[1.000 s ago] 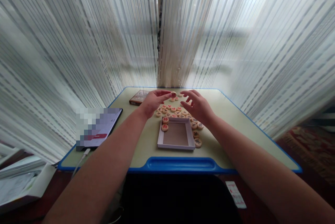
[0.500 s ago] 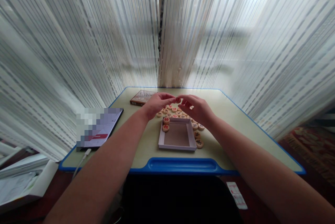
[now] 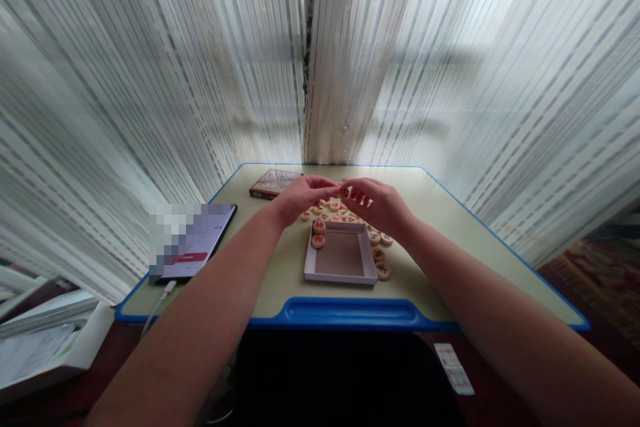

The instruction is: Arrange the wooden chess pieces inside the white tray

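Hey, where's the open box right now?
In the head view, the open box is on the table, about halfway along its near side; loose pieces lie beyond and to its right, the blue groove closer in.

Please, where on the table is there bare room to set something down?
Bare: the table between the right arm and its right-hand blue rim; also a narrow strip between the open box and the front trough. Crowded: behind and right of the box, where game pieces lie.
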`<state>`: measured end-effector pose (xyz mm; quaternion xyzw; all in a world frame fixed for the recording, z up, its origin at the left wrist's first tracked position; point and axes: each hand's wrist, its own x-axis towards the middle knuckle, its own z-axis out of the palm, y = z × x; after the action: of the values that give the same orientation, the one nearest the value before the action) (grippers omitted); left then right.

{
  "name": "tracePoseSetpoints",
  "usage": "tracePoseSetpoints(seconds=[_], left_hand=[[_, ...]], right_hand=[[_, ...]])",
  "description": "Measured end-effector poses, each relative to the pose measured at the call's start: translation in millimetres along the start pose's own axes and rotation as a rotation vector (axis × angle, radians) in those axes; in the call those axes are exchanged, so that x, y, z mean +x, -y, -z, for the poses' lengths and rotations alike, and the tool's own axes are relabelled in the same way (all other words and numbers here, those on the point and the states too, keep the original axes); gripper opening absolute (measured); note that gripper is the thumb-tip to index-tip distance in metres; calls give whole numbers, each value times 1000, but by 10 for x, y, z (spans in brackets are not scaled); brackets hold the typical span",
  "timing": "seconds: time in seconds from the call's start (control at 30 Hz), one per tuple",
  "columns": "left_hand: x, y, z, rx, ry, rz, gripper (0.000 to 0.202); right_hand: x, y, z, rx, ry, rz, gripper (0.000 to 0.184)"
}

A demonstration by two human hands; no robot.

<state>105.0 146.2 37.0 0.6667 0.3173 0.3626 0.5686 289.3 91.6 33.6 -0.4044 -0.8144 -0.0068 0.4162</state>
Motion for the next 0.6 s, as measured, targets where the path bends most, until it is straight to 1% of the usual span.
tracePoseSetpoints(seconds=[0.23,0.6], left_hand=[[11,24,7,5,6,0,38],[-8,5,1,28,30,-1,36]], right_hand=[[-2,7,10,-28,0,-5,21],[0,47,24,-31,2,-25,20]])
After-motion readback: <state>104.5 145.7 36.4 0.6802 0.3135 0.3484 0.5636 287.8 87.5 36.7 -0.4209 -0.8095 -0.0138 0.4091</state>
